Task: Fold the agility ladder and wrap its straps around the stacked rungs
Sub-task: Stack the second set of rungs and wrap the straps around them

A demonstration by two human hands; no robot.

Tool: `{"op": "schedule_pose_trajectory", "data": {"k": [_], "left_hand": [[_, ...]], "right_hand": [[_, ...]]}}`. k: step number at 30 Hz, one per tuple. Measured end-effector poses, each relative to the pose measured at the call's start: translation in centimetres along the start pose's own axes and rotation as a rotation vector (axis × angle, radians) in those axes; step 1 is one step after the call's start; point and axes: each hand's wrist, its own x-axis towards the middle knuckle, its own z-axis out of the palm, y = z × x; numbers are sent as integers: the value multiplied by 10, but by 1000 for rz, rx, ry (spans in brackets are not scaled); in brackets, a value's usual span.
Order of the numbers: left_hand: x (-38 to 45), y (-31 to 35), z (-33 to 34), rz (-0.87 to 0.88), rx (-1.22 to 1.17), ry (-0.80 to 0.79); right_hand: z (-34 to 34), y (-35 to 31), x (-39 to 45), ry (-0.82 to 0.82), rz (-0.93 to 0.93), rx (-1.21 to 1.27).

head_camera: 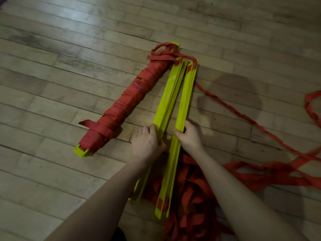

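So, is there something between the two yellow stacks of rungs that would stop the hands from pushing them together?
Nothing visible. The left hand grips the left stack, the right hand grips the right stack; only bare floor shows in the narrow gap between them. The loose red straps lie nearer the person, beside and under the stacks' near ends.

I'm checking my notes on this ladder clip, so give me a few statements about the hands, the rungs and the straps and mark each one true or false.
1. The left hand grips one stack of yellow rungs. True.
2. The right hand rests flat on the floor. False: it grips the second stack of rungs.
3. A bundle wrapped in red strap lies to the left of both stacks. True.
4. All red strap is wound up. False: loose strap trails over the wooden floor on the right.
5. The two held stacks are fully wrapped. False: their yellow faces are bare.
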Motion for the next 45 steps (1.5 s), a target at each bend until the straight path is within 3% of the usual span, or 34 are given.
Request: {"op": "schedule_pose_trajectory", "data": {"k": [5, 10, 18, 23, 28, 32, 38, 45], "left_hand": [[-3, -12, -3, 25, -374, 12], [0, -22, -2, 101, -418, -12], [-2, -14, 3, 22, -227, -111], [-6, -17, -2, -92, -463, -9], [-17, -16, -28, -70, -611, 126], [-23, -2, -64, -29, -784, 246], [-56, 11, -136, 20, -884, 399], [-96, 18, -205, 73, -1000, 434]], "right_hand": [[4, -6, -2, -48, -30, 73], [13, -17, 4, -186, -23, 11], [15, -19, 10, -198, 77, 293], [-1, -25, -2, -271, -4, 238], [-19, -28, -26, -271, -143, 143], [-38, -35, -57, -250, -134, 152], [-56, -71, -113, -448, -72, 264], [-80, -120, -172, -631, -204, 231]]}}
